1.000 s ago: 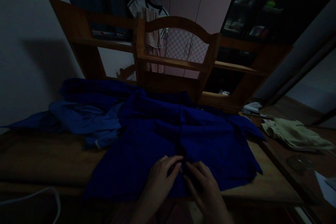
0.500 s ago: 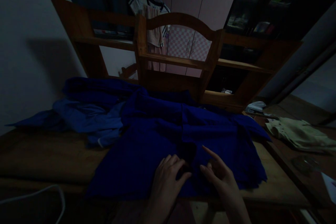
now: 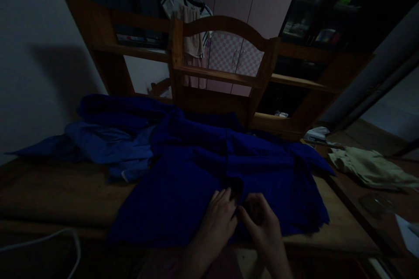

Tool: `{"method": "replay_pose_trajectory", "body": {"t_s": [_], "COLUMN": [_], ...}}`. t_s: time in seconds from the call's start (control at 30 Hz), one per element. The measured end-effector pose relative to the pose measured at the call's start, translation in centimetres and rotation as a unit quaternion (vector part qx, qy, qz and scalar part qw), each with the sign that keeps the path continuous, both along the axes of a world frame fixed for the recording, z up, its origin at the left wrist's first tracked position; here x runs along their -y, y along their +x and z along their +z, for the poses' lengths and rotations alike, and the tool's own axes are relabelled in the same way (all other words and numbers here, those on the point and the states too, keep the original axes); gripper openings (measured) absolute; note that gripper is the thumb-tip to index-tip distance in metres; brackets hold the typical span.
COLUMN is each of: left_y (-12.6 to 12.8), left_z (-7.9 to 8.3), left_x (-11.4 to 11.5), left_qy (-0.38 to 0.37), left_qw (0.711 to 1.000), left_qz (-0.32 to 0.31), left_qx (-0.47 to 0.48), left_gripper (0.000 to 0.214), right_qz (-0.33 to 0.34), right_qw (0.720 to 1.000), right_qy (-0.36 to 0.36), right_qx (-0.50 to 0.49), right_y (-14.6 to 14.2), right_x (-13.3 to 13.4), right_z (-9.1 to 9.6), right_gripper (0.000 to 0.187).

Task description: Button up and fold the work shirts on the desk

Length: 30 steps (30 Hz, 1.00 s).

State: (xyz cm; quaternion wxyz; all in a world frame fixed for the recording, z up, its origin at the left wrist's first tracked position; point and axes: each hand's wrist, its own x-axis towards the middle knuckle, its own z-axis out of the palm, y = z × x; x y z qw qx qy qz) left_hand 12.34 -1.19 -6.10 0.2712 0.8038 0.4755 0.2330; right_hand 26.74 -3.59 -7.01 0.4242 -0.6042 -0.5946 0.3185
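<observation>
A dark blue garment point(image 3: 183, 183) lies spread in folds across the wooden desk, its lower edge near me. My left hand point(image 3: 221, 211) rests on it beside a dark fold or opening, fingers bent and closed on the cloth. Just to its right, my right hand point(image 3: 260, 216) has curled fingers, with the thumb reaching toward the left fingertips. Both hands meet at the same bit of fabric; what lies exactly between the fingertips is too dark to make out. A lighter blue cloth point(image 3: 108, 144) is bunched at the garment's left.
A wooden shelf frame point(image 3: 225, 76) rises behind the desk point(image 3: 65, 192). Pale yellow-green folded cloth point(image 3: 369, 168) and a glass dish point(image 3: 376, 205) sit on the right-hand surface. A white cable point(image 3: 46, 239) hangs at the lower left. Clothes point(image 3: 193, 30) hang beyond the shelf.
My right hand has moved left toward my left hand, its stretched index finger now curled in. My left hand has shifted slightly right and forward on the garment.
</observation>
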Motion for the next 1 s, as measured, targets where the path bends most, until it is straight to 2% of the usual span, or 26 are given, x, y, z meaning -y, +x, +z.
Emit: {"method": "replay_pose_trajectory", "body": {"t_s": [0.13,0.27,0.53,0.67,0.77,0.87,1.0], "left_y": [-0.9,-0.9,0.2,0.8,0.9,1.0,0.8], "left_z": [0.2,0.2,-0.3,-0.5,-0.8,-1.0,-0.7], "left_x": [-0.1,-0.1,-0.5,-0.8,-1.0,-1.1,-0.7], "left_qy": [-0.023,-0.029,-0.024,-0.032,-0.036,-0.032,-0.010], "left_qw": [0.999,0.998,0.997,0.996,0.996,0.996,0.996], "left_qz": [-0.025,-0.017,0.052,0.068,0.067,0.076,0.082], "left_qx": [0.037,0.054,0.045,0.040,0.039,0.036,0.044], "left_gripper": [0.037,0.029,0.023,0.017,0.019,0.025,0.018], "right_qz": [-0.035,-0.031,-0.049,-0.071,-0.079,-0.069,-0.021], "right_qw": [0.999,0.999,0.993,0.978,0.967,0.975,0.991], "right_qy": [0.010,0.012,0.007,0.016,0.016,0.006,0.048], "right_qx": [0.029,0.010,-0.104,-0.198,-0.243,-0.210,-0.119], "right_y": [-0.3,-0.3,1.0,2.2,2.8,3.1,3.3], "right_x": [0.0,0.1,-0.1,-0.3,-0.2,-0.1,-0.1], "right_z": [-0.4,-0.8,-0.3,-0.5,-1.0,-1.1,-0.7], "right_gripper": [0.022,0.020,0.024,0.025,0.026,0.021,0.014]}}
